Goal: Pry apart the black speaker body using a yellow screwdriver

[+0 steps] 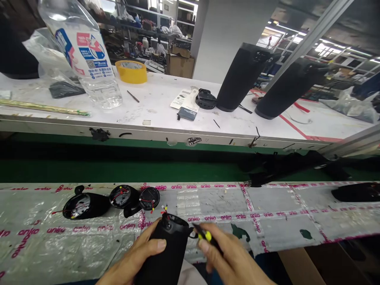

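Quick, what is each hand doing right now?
Left hand: closed around the black speaker body.
Right hand: closed on a small yellow-tipped tool.

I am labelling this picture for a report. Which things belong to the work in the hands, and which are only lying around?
In the work:
- left hand gripping black speaker body
- right hand holding yellow-tipped tool at its open end
- opened speaker parts with wires

Lying about:
- water bottle
- yellow tape roll
- two standing speakers
- leaflets
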### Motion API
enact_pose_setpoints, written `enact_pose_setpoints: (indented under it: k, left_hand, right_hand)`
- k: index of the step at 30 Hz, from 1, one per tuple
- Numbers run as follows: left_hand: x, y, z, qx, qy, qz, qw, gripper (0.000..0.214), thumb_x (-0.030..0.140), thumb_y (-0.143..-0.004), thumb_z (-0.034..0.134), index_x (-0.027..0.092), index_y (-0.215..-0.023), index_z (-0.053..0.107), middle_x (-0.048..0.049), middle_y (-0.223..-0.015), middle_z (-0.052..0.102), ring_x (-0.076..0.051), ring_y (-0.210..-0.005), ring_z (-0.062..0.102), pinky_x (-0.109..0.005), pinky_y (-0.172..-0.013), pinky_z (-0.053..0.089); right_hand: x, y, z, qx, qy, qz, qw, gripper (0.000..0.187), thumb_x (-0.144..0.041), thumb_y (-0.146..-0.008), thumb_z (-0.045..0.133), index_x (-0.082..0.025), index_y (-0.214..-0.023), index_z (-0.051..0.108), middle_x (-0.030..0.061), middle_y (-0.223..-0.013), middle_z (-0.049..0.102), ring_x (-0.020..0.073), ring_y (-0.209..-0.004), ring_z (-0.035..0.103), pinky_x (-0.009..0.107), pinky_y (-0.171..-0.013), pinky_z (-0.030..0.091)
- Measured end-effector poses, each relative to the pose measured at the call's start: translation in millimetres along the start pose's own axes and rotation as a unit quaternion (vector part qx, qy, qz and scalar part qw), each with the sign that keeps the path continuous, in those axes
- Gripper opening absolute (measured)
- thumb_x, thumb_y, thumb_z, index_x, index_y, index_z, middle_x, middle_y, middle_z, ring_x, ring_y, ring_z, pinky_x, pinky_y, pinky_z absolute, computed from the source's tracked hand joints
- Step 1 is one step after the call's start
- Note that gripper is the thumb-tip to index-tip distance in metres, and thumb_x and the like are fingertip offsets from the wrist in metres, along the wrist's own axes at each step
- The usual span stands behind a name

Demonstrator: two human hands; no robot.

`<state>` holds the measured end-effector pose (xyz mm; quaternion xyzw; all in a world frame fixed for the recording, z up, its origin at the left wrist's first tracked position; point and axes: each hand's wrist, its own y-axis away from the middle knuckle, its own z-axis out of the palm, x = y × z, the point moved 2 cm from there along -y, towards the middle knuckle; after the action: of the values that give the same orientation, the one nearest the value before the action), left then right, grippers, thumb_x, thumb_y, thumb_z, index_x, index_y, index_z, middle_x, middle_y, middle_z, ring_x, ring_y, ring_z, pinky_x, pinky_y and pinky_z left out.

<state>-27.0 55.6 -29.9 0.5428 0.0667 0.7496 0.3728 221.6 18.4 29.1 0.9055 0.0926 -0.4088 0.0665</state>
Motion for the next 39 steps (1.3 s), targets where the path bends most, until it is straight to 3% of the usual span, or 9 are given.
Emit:
enact_pose_setpoints:
  k: [3,7,12,16,21,29,35,39]
  left_hand:
    - [-1.4,2.5,-0.5,0.015,-0.021,-0.013,1.0,0.079,0.053,-0.073,0.079,0.024,-0.143,0.057,-0.0104,-0.151,0.059,-0.039,-0.145,0.045,-0.052,-0.123,0.031]
    - [9.1,10.2,13.5,0.057,-0.06,0.019,0.996,0.072,0.054,-0.072,0.081,0.029,-0.136,0.062,-0.0054,-0.145,0.065,-0.041,-0.137,0.052,-0.052,-0.116,0.041]
    - [18.4,14.6,19.2,0.029,-0.135,0.07,0.988,0.071,0.056,-0.075,0.079,0.029,-0.137,0.057,-0.005,-0.134,0.07,-0.04,-0.133,0.055,-0.049,-0.111,0.044]
    - [18.8,16.6,18.2,0.005,-0.146,0.084,0.986,0.071,0.054,-0.078,0.078,0.029,-0.14,0.053,-0.0051,-0.139,0.067,-0.037,-0.134,0.055,-0.046,-0.113,0.042]
    - [22.2,21.0,24.9,0.011,-0.151,0.085,0.985,0.074,0.053,-0.078,0.08,0.028,-0.141,0.051,-0.0055,-0.142,0.065,-0.036,-0.131,0.057,-0.044,-0.111,0.043]
    - [21.1,25.4,27.7,0.084,-0.16,0.097,0.979,0.079,0.056,-0.07,0.083,0.029,-0.138,0.053,-0.0055,-0.142,0.064,-0.039,-0.136,0.051,-0.046,-0.113,0.042]
    - [19.3,25.7,25.8,0.072,-0.171,0.088,0.979,0.082,0.056,-0.072,0.082,0.029,-0.142,0.048,-0.005,-0.148,0.06,-0.038,-0.141,0.048,-0.046,-0.116,0.04]
    - [20.3,25.3,27.9,0.051,-0.168,0.103,0.979,0.085,0.055,-0.073,0.08,0.027,-0.145,0.044,-0.0082,-0.147,0.061,-0.038,-0.139,0.05,-0.051,-0.119,0.036]
  right_hand:
    - [1.4,4.2,9.5,-0.051,0.11,-0.067,0.99,0.029,-0.03,-0.105,0.043,-0.03,-0.133,0.05,-0.0005,-0.099,0.075,0.0181,-0.067,0.073,0.027,-0.06,0.053]
    - [-5.8,3.9,16.1,-0.014,0.291,-0.103,0.951,0.018,-0.023,-0.1,0.05,-0.027,-0.118,0.049,-0.0032,-0.083,0.07,0.0201,-0.055,0.069,0.028,-0.043,0.04]
    - [-17.2,1.0,27.1,0.011,0.376,-0.144,0.915,0.022,-0.025,-0.095,0.06,-0.025,-0.112,0.045,-0.0054,-0.076,0.065,0.0195,-0.049,0.066,0.031,-0.039,0.032]
    - [-18.9,-1.8,34.7,0.005,0.408,-0.153,0.9,0.03,-0.028,-0.091,0.069,-0.026,-0.106,0.044,-0.0056,-0.074,0.064,0.0199,-0.049,0.065,0.033,-0.038,0.029]
    - [-16.2,-0.6,35.0,0.002,0.397,-0.179,0.9,0.027,-0.029,-0.094,0.068,-0.025,-0.106,0.045,-0.0058,-0.072,0.062,0.018,-0.048,0.065,0.033,-0.037,0.031]
    - [-20.8,5.1,34.1,0.04,0.408,-0.201,0.89,0.003,-0.025,-0.102,0.045,-0.023,-0.104,0.046,-0.0045,-0.068,0.059,0.0162,-0.047,0.064,0.03,-0.035,0.033]
    - [-20.7,2.4,30.8,0.038,0.381,-0.225,0.896,0.018,-0.026,-0.108,0.03,-0.023,-0.105,0.048,-0.0049,-0.068,0.058,0.0141,-0.047,0.063,0.029,-0.034,0.034]
    - [-19.5,2.0,29.4,0.032,0.383,-0.217,0.897,0.015,-0.025,-0.107,0.032,-0.023,-0.105,0.046,-0.0054,-0.068,0.058,0.014,-0.045,0.062,0.028,-0.034,0.033]
